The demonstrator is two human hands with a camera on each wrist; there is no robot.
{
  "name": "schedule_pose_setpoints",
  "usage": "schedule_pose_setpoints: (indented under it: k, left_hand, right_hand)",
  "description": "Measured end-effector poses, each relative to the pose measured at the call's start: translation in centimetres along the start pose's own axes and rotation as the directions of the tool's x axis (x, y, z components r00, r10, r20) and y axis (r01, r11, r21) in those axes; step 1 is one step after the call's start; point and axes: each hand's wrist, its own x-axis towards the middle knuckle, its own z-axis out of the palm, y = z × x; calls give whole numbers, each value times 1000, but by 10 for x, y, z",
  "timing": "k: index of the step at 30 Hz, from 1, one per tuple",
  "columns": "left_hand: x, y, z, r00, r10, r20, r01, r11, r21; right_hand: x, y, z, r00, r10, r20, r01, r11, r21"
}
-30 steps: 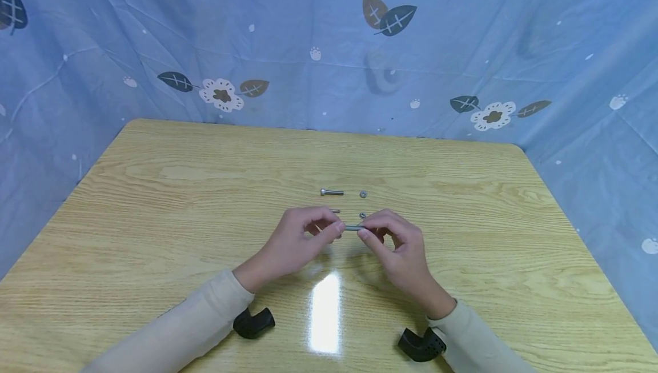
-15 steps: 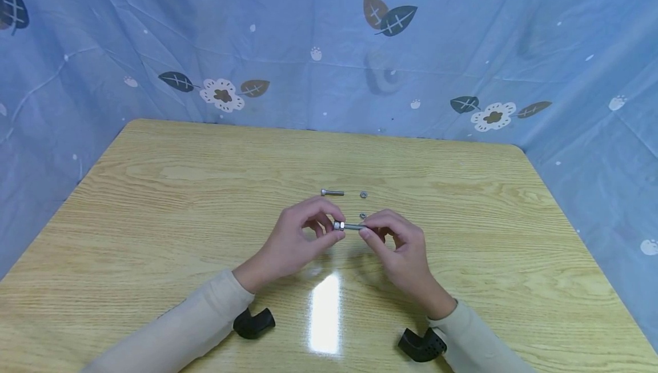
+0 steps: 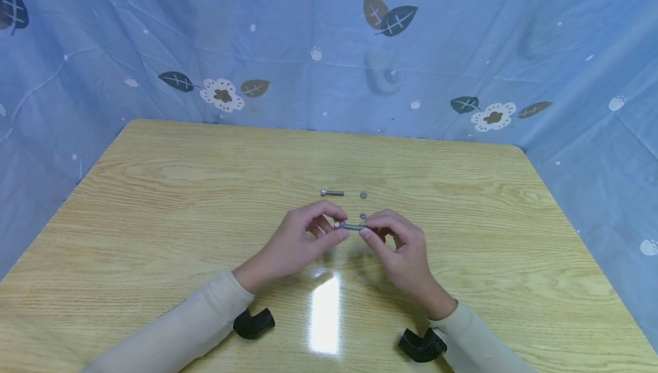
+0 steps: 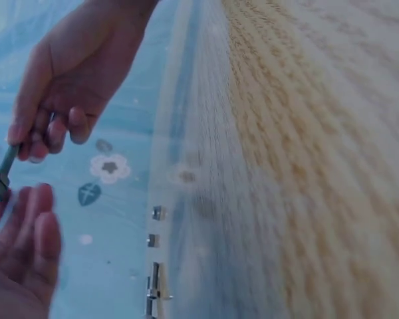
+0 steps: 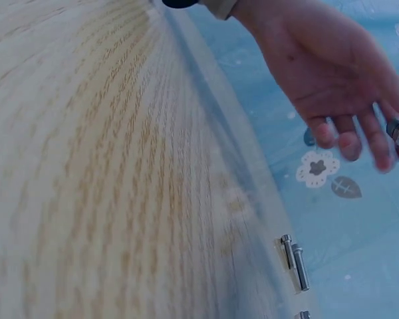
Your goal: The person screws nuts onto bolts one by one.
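Note:
A socket head bolt (image 3: 353, 227) with a hex nut (image 4: 1, 177) close to its head lies roughly level above the table. My right hand (image 3: 398, 250) pinches the threaded end between thumb and index finger. At the head end, my left hand (image 3: 300, 241) has its thumb below and its index finger above the nut, with a gap showing between the tips. Its other fingers extend loosely in the right wrist view. Another bolt (image 3: 332, 192) rests on the table beyond the hands, with one nut (image 3: 363, 195) to its right and a second nut (image 3: 362, 216) nearer.
Wood-grain table (image 3: 169, 201) extends around both hands. In the right wrist view two bolts (image 5: 300, 267) lie side by side; one is hidden by my left hand in the head view. A blue patterned curtain (image 3: 288, 36) hangs behind. Black curved pieces (image 3: 254, 323) sit at both cuffs.
The left thumb and index finger have parted from around the bolt head, so nut and head now show. The bolt has tilted slightly. The right hand keeps its place.

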Motion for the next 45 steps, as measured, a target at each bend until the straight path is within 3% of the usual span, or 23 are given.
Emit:
schedule_pose_setpoints:
  k: [5, 14, 27, 34, 45]
  left_hand:
    - [0, 2, 1, 997, 65, -45, -65, 998, -9]
    - [0, 4, 0, 998, 19, -64, -19, 1000, -3]
    - [0, 3, -2, 999, -44, -27, 43, 999, -9]
    - [1, 4, -3, 997, -69, -40, 69, 998, 14]
    - [3, 3, -6, 995, 63, -82, -57, 996, 73]
  right_hand:
    - [0, -1, 0, 1000, 9, 3, -9, 1000, -8]
    - [1, -1, 0, 1000, 4, 10, -4, 1000, 2]
    - [0, 0, -1, 1000, 13, 16, -13, 1000, -21]
    - [0, 1, -1, 999, 38, -6, -38, 999, -37]
    - [2, 0, -5, 997, 75, -17, -76, 996, -40]
